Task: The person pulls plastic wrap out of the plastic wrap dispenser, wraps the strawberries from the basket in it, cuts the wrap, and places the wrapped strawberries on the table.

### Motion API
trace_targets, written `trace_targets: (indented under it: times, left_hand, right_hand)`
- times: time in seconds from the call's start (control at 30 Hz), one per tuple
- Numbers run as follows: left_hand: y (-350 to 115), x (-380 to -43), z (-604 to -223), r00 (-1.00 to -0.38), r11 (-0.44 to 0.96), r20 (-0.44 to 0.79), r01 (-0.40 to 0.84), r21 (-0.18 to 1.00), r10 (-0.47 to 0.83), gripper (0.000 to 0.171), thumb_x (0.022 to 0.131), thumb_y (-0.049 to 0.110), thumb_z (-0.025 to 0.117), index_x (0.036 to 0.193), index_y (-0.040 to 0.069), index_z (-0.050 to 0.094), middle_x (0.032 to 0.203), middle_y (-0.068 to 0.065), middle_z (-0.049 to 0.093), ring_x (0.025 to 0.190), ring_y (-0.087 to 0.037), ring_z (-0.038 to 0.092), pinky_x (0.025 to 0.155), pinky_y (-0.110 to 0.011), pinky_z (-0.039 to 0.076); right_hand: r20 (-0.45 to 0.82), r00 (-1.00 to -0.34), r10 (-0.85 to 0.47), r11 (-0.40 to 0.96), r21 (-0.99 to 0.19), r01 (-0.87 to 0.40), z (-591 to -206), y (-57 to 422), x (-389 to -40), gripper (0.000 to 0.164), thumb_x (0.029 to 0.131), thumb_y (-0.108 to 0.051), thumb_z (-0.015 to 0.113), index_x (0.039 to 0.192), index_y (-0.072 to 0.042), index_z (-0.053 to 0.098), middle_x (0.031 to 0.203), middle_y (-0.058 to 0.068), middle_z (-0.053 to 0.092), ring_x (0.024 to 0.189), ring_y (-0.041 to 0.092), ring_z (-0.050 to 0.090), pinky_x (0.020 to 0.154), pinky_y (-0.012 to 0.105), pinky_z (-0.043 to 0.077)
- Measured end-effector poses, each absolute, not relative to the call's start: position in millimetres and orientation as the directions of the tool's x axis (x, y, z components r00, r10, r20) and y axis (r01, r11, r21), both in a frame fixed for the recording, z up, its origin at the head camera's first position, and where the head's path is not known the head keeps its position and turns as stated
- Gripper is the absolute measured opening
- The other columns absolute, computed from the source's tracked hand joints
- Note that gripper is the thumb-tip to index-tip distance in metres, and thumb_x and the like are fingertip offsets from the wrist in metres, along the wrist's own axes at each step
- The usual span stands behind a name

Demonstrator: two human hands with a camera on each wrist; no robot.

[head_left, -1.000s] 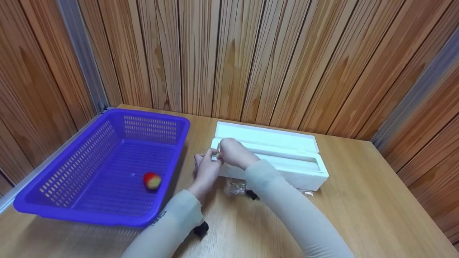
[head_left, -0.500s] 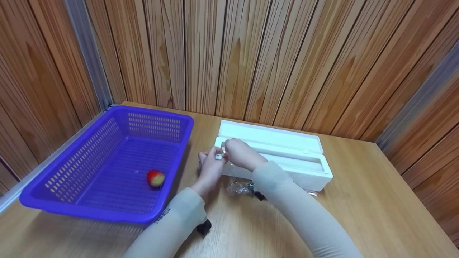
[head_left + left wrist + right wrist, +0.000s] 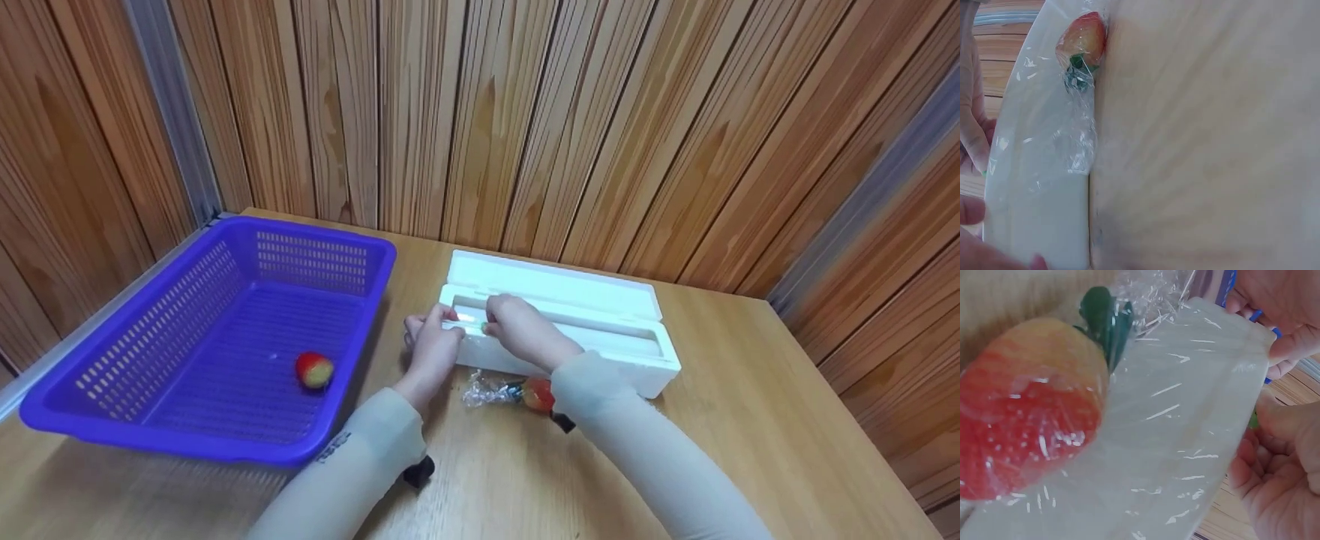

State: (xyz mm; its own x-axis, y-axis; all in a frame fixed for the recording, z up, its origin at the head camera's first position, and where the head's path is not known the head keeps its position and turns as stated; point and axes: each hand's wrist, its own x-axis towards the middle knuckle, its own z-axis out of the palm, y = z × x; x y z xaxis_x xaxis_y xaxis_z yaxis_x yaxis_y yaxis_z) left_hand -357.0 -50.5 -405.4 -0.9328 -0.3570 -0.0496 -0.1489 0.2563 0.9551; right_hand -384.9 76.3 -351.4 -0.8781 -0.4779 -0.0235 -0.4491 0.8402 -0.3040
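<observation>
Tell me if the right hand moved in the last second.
Yes. In the head view, the right hand has shifted rightward along the white box, farther from the box's left end.

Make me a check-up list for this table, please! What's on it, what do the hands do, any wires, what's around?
Surface: wooden table.
Job's things: white box, lid open; wrapped fruit in clear film lies in front.
Clutter: purple basket, left of the box, holds one red-yellow fruit.
Hands: left hand grips the box's left end; right hand pinches a small green part at the front rim.
Cables: nothing seen.
Surroundings: wood-plank walls, grey strips at the corners.
</observation>
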Motion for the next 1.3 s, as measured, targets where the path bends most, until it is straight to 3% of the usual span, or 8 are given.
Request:
trace_targets:
  times: [0.2,0.43,0.6,0.87,0.97,1.1,1.2,1.3]
  left_hand:
    - [-47,-352,-403,-0.917,0.413,0.078,-0.099,0.906,-0.391,0.035,0.074,0.011,0.057,0.105,0.026,0.054,0.122,-0.005,0.029,0.114,-0.025,0.028,0.096,-0.042,0.026]
    - [-48,-353,-395,-0.943,0.572,0.323,0.22,0.79,-0.083,0.049,0.081,-0.001,0.049,0.124,0.022,0.046,0.139,0.003,0.035,0.133,-0.02,0.022,0.109,-0.046,0.016]
    - [-49,-355,-396,-0.949,0.626,0.305,0.283,0.727,0.075,0.048,0.083,0.001,0.047,0.126,0.021,0.044,0.131,0.004,0.047,0.129,-0.017,0.033,0.111,-0.044,0.009]
    - [-54,-356,-397,-0.926,0.726,0.368,0.312,0.613,0.086,0.037,0.082,0.006,0.052,0.116,0.02,0.057,0.109,0.003,0.06,0.11,-0.019,0.048,0.109,-0.047,0.014]
    - [-56,-356,-396,-0.932,0.763,0.356,0.28,0.583,0.07,0.034,0.083,0.01,0.054,0.115,0.022,0.058,0.104,0.003,0.054,0.102,-0.018,0.045,0.1,-0.042,0.028]
    - [-56,-357,-394,-0.949,0.773,0.309,0.237,0.588,0.055,0.034,0.085,0.012,0.052,0.116,0.026,0.056,0.12,0.002,0.045,0.11,-0.018,0.037,0.092,-0.038,0.034]
    - [-54,-358,-394,-0.96,0.773,0.27,0.225,0.594,0.072,0.036,0.086,0.012,0.048,0.119,0.026,0.053,0.135,0.002,0.038,0.127,-0.022,0.026,0.103,-0.048,0.025]
    - [-54,-360,-395,-0.969,0.777,0.227,0.215,0.592,0.095,0.037,0.088,0.014,0.044,0.122,0.026,0.05,0.135,0.003,0.04,0.132,-0.024,0.021,0.108,-0.052,0.014]
  right_hand:
    - [0.008,-0.862,-0.506,0.816,-0.318,-0.482,-356,75,-385,0.009,0.086,-0.018,0.054,0.094,-0.02,0.055,0.088,-0.006,0.055,0.084,0.011,0.054,0.076,0.028,0.048]
    - [0.022,-0.88,-0.474,0.812,-0.376,-0.447,-354,78,-384,0.011,0.085,-0.016,0.055,0.094,-0.02,0.057,0.089,-0.006,0.057,0.088,0.011,0.056,0.08,0.029,0.049]
    - [0.038,-0.888,-0.458,0.792,-0.435,-0.428,-358,80,-383,0.013,0.085,-0.014,0.056,0.097,-0.019,0.058,0.094,-0.005,0.058,0.092,0.012,0.057,0.083,0.029,0.049]
    - [0.067,-0.89,-0.452,0.794,-0.425,-0.435,-359,81,-383,0.012,0.084,-0.016,0.057,0.096,-0.019,0.059,0.091,-0.005,0.057,0.086,0.011,0.057,0.078,0.027,0.049]
    - [0.058,-0.895,-0.442,0.799,-0.428,-0.422,-358,81,-383,0.008,0.084,-0.017,0.056,0.092,-0.019,0.058,0.087,-0.005,0.056,0.081,0.01,0.056,0.074,0.027,0.05]
    - [0.052,-0.899,-0.434,0.798,-0.442,-0.411,-358,80,-383,0.008,0.084,-0.018,0.056,0.092,-0.019,0.058,0.087,-0.005,0.055,0.081,0.01,0.055,0.074,0.026,0.05]
    - [0.054,-0.9,-0.433,0.798,-0.441,-0.411,-359,80,-383,0.009,0.084,-0.018,0.057,0.093,-0.019,0.058,0.088,-0.006,0.056,0.083,0.01,0.056,0.076,0.027,0.05]
    - [0.054,-0.899,-0.434,0.798,-0.441,-0.412,-361,79,-383,0.009,0.084,-0.018,0.056,0.094,-0.02,0.058,0.089,-0.006,0.056,0.084,0.01,0.056,0.077,0.027,0.05]
